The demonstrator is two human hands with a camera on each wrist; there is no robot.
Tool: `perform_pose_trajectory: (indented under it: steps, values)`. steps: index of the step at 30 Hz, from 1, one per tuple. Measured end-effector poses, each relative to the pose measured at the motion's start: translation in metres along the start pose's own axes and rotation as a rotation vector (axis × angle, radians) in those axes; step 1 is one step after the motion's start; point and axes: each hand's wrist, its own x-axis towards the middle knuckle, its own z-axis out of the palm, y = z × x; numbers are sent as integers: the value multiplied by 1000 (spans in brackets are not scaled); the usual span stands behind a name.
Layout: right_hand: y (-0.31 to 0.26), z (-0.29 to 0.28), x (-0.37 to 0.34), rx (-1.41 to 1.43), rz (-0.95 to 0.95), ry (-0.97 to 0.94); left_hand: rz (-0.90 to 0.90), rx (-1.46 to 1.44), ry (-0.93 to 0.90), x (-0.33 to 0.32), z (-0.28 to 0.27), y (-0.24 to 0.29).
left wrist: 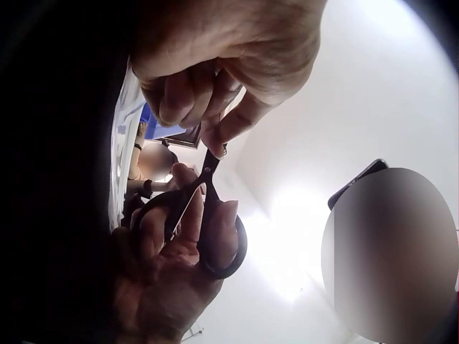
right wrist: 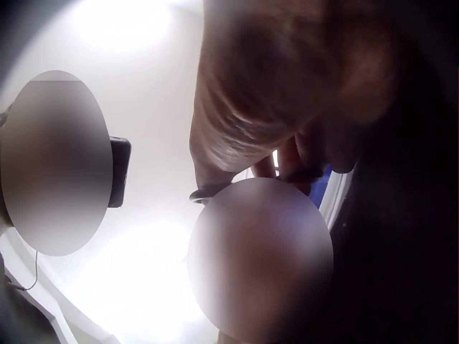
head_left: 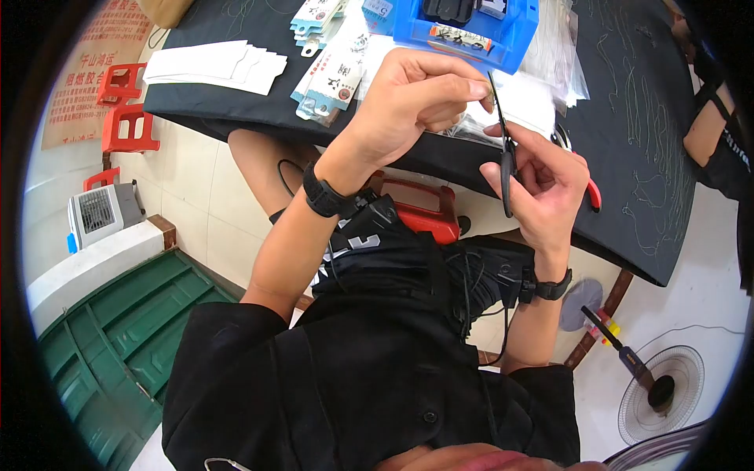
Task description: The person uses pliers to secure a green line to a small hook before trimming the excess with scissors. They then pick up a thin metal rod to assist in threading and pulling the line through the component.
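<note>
In the head view my left hand point(head_left: 416, 90) is raised over the table's front edge, its thumb and index finger pinching something tiny and thin that is mostly hidden by the fingertips. My right hand point(head_left: 546, 180) holds a pair of black scissors point(head_left: 505, 145), blades pointing up toward the left fingertips. From the left wrist, the scissors point(left wrist: 208, 172) show with thumb and fingers through the handle loops, and the blade tips reach right up to the pinch. Only a bit of scissor handle point(right wrist: 204, 194) shows below the right hand point(right wrist: 287, 93) in the right wrist view.
On the black-covered table point(head_left: 212, 102) lie white cards point(head_left: 216, 67), printed packets point(head_left: 330, 78), a blue bin point(head_left: 510, 39) and clear plastic bags point(head_left: 561, 47). Thin threads point(head_left: 636, 118) spread at right, near another person's arm point(head_left: 711, 133). A red-handled tool point(head_left: 594, 196) lies by my right hand.
</note>
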Motion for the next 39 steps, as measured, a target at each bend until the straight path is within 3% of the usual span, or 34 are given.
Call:
perform_pose_trajectory:
  steps: [39]
  values:
    - [1,5,-5,-99,-109,57,-49,-21,-74,0,-4,2]
